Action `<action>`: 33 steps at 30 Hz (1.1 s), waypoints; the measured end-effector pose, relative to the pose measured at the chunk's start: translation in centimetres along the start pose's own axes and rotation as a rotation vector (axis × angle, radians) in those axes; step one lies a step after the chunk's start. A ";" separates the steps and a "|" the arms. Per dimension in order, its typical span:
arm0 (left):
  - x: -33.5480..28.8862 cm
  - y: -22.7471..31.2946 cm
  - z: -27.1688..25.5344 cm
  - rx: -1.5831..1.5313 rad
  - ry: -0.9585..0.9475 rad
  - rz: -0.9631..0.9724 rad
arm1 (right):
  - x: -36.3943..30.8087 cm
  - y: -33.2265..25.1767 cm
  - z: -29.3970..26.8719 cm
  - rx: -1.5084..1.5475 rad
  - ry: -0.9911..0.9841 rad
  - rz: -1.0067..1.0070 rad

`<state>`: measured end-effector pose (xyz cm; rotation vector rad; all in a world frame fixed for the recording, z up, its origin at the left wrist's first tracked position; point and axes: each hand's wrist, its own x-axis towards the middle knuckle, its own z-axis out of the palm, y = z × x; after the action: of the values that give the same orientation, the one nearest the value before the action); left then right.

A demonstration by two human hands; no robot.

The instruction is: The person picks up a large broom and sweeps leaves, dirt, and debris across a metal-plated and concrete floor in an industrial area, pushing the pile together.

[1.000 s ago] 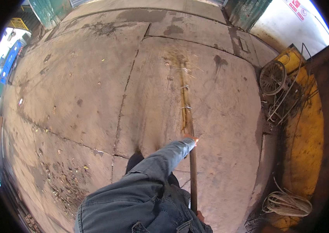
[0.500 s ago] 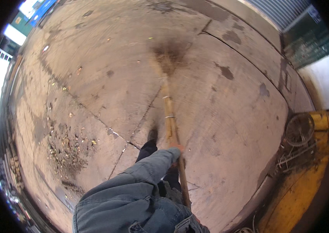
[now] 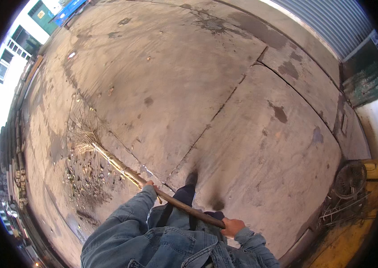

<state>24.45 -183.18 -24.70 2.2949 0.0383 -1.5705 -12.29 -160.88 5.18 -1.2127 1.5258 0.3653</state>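
A twig broom (image 3: 119, 166) slants across the front of me, its bundle of thin twigs fanned out to the left on the concrete. My left hand (image 3: 150, 184) is closed round the handle, just above where the bound sticks end. At the handle's top end, on the right, my right hand (image 3: 233, 227) is wrapped round the wood. Beside the twigs, on their near side, lies a scattered heap of leaves and dirt (image 3: 86, 181). My denim sleeves and both shoes are in view below.
Stacked lumber (image 3: 17, 165) lines the left edge. On the right stand a round metal fan guard (image 3: 350, 179) and a yellow metal piece (image 3: 375, 169). A corrugated shutter (image 3: 327, 22) is at the far right, a blue vehicle (image 3: 70, 11) at the far left. Joints cross the concrete floor (image 3: 260, 147).
The broom's twigs have swung from far ahead to the left, near the debris heap. My left hand has moved left, and my right hand has come into plain view on the right.
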 end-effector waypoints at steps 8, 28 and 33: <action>-12.1 0.8 19.4 0.175 -0.322 0.139 | -5.7 5.3 1.8 0.361 0.172 0.233; -35.5 -2.4 65.6 1.438 -0.738 0.582 | -6.8 16.2 -11.9 0.703 0.446 0.402; -23.4 2.2 56.8 1.518 -0.703 0.824 | -3.5 17.6 -13.7 0.610 0.208 0.380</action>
<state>-34.95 -198.49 -20.90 1.6119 -2.5683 -1.9222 -34.84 -162.00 6.68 -0.4923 1.8698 0.0031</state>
